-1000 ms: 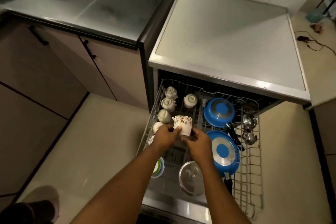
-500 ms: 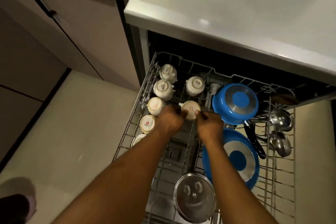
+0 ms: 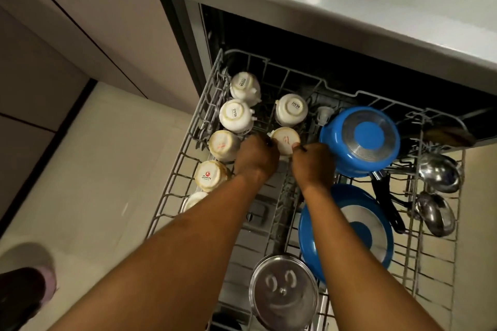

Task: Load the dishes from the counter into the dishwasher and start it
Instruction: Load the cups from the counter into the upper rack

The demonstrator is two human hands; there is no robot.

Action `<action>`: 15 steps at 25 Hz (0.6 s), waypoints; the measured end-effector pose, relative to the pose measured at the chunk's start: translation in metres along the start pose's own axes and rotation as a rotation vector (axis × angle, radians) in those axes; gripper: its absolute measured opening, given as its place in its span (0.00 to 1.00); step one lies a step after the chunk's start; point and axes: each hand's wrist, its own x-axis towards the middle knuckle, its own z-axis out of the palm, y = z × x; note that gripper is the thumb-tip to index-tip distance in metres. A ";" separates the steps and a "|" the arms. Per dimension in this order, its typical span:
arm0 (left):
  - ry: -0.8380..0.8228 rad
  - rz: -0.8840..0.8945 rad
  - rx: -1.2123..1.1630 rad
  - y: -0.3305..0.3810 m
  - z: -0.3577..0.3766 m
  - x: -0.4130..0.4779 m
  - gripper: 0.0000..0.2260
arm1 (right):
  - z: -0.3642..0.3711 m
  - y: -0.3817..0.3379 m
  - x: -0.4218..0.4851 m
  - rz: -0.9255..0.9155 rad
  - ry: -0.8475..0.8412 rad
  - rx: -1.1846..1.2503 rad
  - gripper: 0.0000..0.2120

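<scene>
I see both hands down in the pulled-out dishwasher rack (image 3: 188, 158), meeting at frame centre on an upturned cup (image 3: 285, 140). My left hand (image 3: 255, 158) grips its left side, fingers curled under the rim; my right hand (image 3: 313, 162) pinches its right edge, thumb tip on the wall. The cup sits base-up between the two sets of fingertips, just below another inverted cup marked SISTA (image 3: 291, 109). A column of upturned cups (image 3: 224, 145) runs along the rack's left edge. Right of my hands lie a blue pan (image 3: 361, 140), a blue plate (image 3: 347, 228) and steel ladles (image 3: 439, 172); a steel lid (image 3: 285, 291) lies bottom centre
</scene>
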 end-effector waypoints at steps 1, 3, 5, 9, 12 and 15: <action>0.001 0.004 -0.002 0.001 0.000 0.001 0.14 | 0.002 0.001 0.001 0.004 -0.006 -0.002 0.16; 0.008 0.012 0.008 0.002 0.002 0.002 0.13 | 0.006 0.004 0.002 0.013 -0.025 0.004 0.16; 0.073 0.006 0.008 0.004 0.003 0.002 0.12 | 0.010 0.006 0.002 0.038 -0.037 0.017 0.15; 0.129 -0.077 -0.195 0.005 0.009 0.002 0.14 | 0.017 0.010 0.003 0.034 -0.008 0.028 0.14; 0.126 -0.083 -0.290 0.000 0.011 0.007 0.14 | 0.021 0.007 0.003 0.017 0.017 0.010 0.14; 0.120 0.002 -0.109 0.001 0.009 0.011 0.13 | 0.023 0.005 0.005 0.016 0.038 0.010 0.13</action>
